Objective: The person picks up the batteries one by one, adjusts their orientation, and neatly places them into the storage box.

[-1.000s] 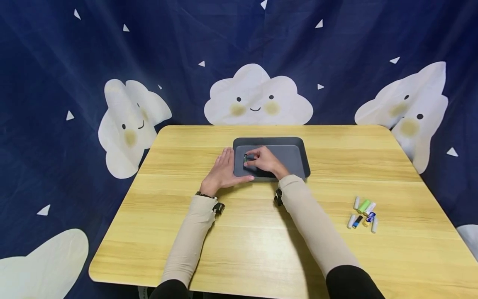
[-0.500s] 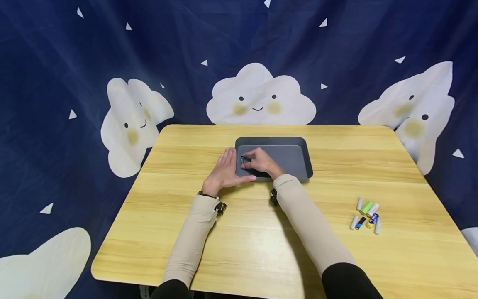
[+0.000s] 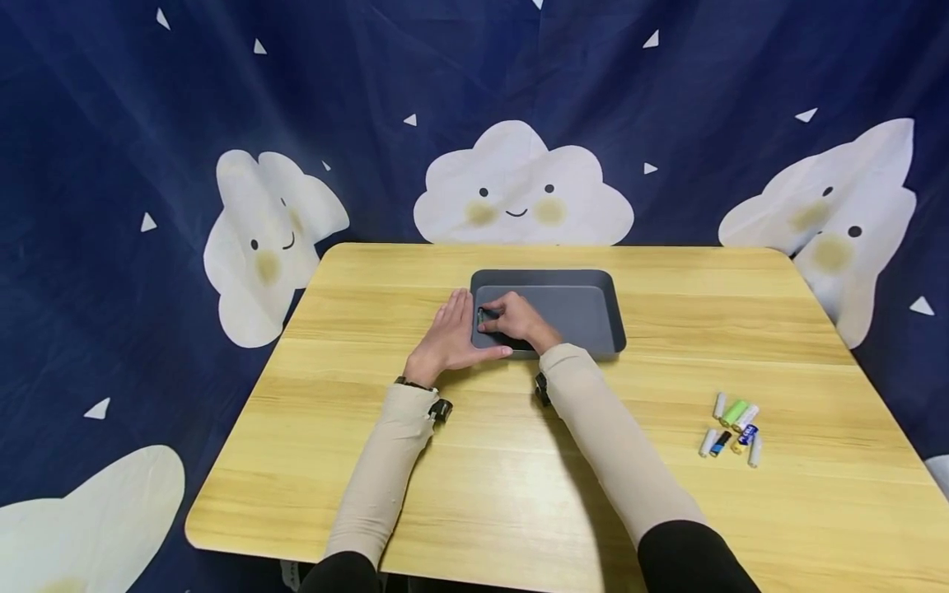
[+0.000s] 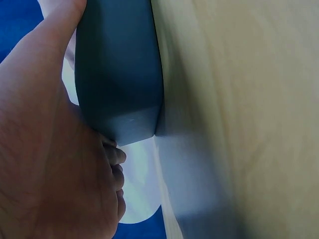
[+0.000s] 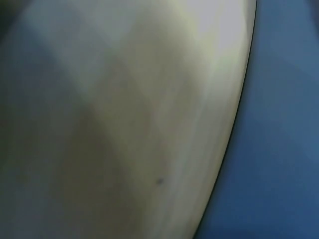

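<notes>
A dark grey rectangular tray (image 3: 582, 313) stands toward the back of the table. My left hand (image 3: 449, 333) rests against its left end, fingers straight and thumb lying along the front rim; the left wrist view has this hand (image 4: 55, 134) beside the tray's outer wall (image 4: 122, 74). Over the tray's left part, my right hand (image 3: 519, 319) pinches a small dark battery (image 3: 480, 316) between thumb and fingertips. The battery looks upright, close to the left wall. The right wrist view is blurred and shows neither fingers nor battery.
Several batteries lie loose on the table's right side, among them a green one (image 3: 734, 413), a blue and gold one (image 3: 745, 439) and a black and blue one (image 3: 721, 444). The wooden table (image 3: 296, 461) ends at the back before a dark blue cloud-print curtain (image 3: 371, 66).
My right hand has carried the battery slightly left, closer to the tray's left wall, and holds it there over the last half second. My left hand stays at the tray's left end.
</notes>
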Tool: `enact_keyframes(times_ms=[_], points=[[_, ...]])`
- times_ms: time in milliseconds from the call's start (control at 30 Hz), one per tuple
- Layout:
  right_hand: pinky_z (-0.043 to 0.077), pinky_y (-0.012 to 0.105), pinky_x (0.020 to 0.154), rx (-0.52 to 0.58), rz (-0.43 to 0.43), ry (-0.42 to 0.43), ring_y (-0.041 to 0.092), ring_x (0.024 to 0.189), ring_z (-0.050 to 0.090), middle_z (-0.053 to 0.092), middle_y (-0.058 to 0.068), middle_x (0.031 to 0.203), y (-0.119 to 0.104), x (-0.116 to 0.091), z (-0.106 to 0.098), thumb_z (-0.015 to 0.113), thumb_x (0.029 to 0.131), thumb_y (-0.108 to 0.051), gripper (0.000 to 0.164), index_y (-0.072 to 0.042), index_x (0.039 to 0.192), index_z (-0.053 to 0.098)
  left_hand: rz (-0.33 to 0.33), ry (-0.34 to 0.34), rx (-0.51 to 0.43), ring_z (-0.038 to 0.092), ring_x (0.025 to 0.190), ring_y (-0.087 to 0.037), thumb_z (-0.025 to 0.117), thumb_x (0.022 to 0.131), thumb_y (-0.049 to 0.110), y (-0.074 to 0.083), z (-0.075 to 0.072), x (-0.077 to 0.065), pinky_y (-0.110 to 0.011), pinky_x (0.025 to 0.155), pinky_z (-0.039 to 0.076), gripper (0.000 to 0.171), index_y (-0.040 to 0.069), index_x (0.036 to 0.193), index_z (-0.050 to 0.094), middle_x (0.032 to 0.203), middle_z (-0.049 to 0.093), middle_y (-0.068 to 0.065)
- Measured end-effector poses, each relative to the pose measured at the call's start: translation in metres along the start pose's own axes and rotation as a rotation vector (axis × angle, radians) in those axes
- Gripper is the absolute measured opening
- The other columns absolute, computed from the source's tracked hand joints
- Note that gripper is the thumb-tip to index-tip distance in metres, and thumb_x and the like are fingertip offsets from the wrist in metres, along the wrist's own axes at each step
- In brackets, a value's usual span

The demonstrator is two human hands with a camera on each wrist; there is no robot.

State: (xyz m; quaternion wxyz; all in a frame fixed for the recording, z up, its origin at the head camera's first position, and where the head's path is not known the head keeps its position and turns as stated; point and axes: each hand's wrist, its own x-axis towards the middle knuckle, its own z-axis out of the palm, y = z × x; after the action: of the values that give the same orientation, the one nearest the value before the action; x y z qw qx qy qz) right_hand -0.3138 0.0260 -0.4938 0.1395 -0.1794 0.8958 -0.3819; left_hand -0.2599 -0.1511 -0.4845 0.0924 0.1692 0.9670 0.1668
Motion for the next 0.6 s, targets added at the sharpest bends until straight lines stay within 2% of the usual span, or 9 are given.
enact_keyframes(times_ms=[67, 167, 367, 433, 533, 600], points=[[0.047, 0.029, 0.076, -0.021, 0.009, 0.002, 0.008, 0.052, 0.044, 0.074, 0.016, 0.126, -0.0006, 0.0001, 0.0005, 0.081, 0.091, -0.029, 0.056, -0.008, 0.141, 0.064, 0.001, 0.0, 0.0, -0.004, 0.165, -0.028, 0.056, 0.082, 0.086, 0.0001, -0.0001, -0.0001, -0.048, 0.135, 0.009, 0.134, -0.001, 0.165, -0.003, 0.175, -0.004, -0.019], [0.048, 0.032, 0.081, -0.049, 0.017, 0.007, 0.01, 0.056, 0.046, 0.07, 0.015, 0.134, -0.0018, -0.0004, 0.0009, 0.081, 0.091, -0.031, 0.058, -0.009, 0.142, 0.063, 0.0, -0.003, 0.001, -0.005, 0.164, -0.028, 0.056, 0.083, 0.086, 0.0006, -0.0002, -0.0001, -0.048, 0.135, 0.009, 0.133, -0.001, 0.165, -0.003, 0.175, -0.005, -0.019], [0.047, 0.03, 0.078, -0.052, 0.008, 0.013, 0.009, 0.057, 0.045, 0.072, 0.016, 0.131, -0.0028, -0.0024, -0.0003, 0.081, 0.091, -0.03, 0.061, -0.007, 0.144, 0.061, -0.006, -0.014, 0.002, -0.006, 0.164, -0.028, 0.055, 0.083, 0.086, 0.0018, -0.001, -0.0004, -0.048, 0.135, 0.007, 0.132, 0.0, 0.165, -0.003, 0.175, -0.006, -0.018], [0.046, 0.028, 0.075, -0.045, -0.001, 0.015, 0.009, 0.054, 0.044, 0.073, 0.018, 0.128, -0.0027, -0.0032, -0.0009, 0.082, 0.091, -0.029, 0.062, -0.006, 0.144, 0.06, -0.006, -0.016, -0.003, -0.007, 0.164, -0.027, 0.056, 0.083, 0.085, 0.002, -0.0014, -0.0005, -0.048, 0.135, 0.007, 0.132, 0.0, 0.165, -0.003, 0.175, -0.007, -0.017], [0.045, 0.025, 0.069, -0.027, -0.01, 0.016, 0.007, 0.05, 0.042, 0.078, 0.02, 0.113, -0.0024, -0.0044, -0.0014, 0.083, 0.09, -0.028, 0.063, -0.005, 0.144, 0.06, -0.006, -0.014, -0.007, -0.006, 0.164, -0.027, 0.056, 0.083, 0.085, 0.002, -0.0016, -0.0008, -0.048, 0.135, 0.007, 0.132, 0.0, 0.165, -0.003, 0.175, -0.006, -0.018], [0.044, 0.023, 0.064, -0.01, -0.011, 0.011, 0.006, 0.047, 0.039, 0.078, 0.018, 0.09, -0.002, -0.0045, -0.0014, 0.083, 0.089, -0.027, 0.064, -0.005, 0.145, 0.059, -0.007, -0.014, -0.004, -0.006, 0.164, -0.027, 0.056, 0.083, 0.085, 0.0013, -0.0011, -0.0007, -0.048, 0.135, 0.006, 0.132, -0.001, 0.165, -0.003, 0.175, -0.006, -0.018]])
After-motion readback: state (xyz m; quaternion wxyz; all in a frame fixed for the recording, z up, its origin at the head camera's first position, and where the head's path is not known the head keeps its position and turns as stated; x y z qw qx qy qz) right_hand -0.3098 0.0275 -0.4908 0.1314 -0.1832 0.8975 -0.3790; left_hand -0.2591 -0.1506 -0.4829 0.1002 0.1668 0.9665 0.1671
